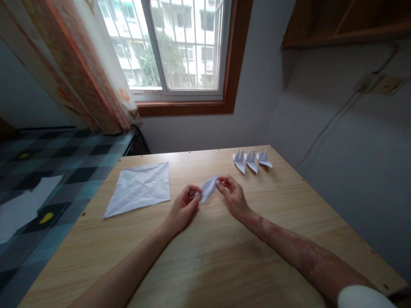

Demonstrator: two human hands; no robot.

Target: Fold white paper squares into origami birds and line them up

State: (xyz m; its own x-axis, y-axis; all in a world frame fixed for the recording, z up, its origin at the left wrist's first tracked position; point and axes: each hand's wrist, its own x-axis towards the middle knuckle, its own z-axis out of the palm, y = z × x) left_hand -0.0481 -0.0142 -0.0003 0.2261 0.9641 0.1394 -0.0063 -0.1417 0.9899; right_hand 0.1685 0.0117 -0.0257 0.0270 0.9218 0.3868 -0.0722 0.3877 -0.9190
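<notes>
A small folded white paper piece (208, 188), narrow and pointed, is held just above the wooden table (224, 265) between both hands. My left hand (183, 208) pinches its lower left end. My right hand (231, 194) pinches its upper right end with thumb and fingers. A creased white paper square (139, 188) lies flat on the table to the left of my left hand. Three finished folded paper figures (252, 160) stand in a row at the far right of the table.
A bed with a dark checked cover (48, 179) and a white sheet on it runs along the table's left edge. A window (180, 47) with a curtain (86, 68) faces me. A grey wall (353, 141) with a socket and cable bounds the right.
</notes>
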